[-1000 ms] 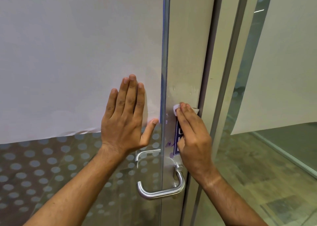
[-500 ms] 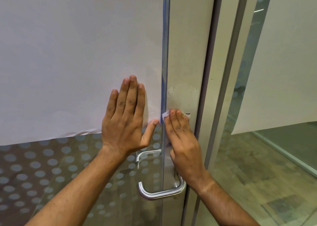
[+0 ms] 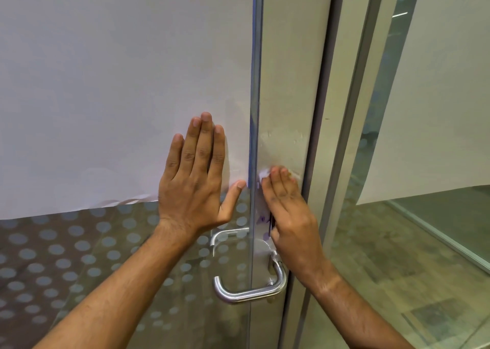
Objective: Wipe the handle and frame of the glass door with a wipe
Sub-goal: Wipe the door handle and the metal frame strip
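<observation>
The glass door (image 3: 119, 242) fills the left, with white paper over its upper part and grey dots below. Its pale metal frame (image 3: 289, 70) runs upright through the middle. My left hand (image 3: 197, 179) lies flat on the paper-covered glass, fingers straight and pointing up. My right hand (image 3: 289, 216) presses a small white wipe (image 3: 263, 175) flat against the frame with straight fingers, just above a sticker it mostly hides. The curved silver handle (image 3: 249, 291) sticks out to the left below my right hand, untouched.
A dark vertical gap and a second frame post (image 3: 355, 110) stand right of the door frame. Beyond them is another glass panel (image 3: 437, 96) with white paper, and a tiled floor (image 3: 397, 282) at lower right.
My right hand slid the wipe left across the frame, then back slightly right. My left hand has stayed flat on the glass.
</observation>
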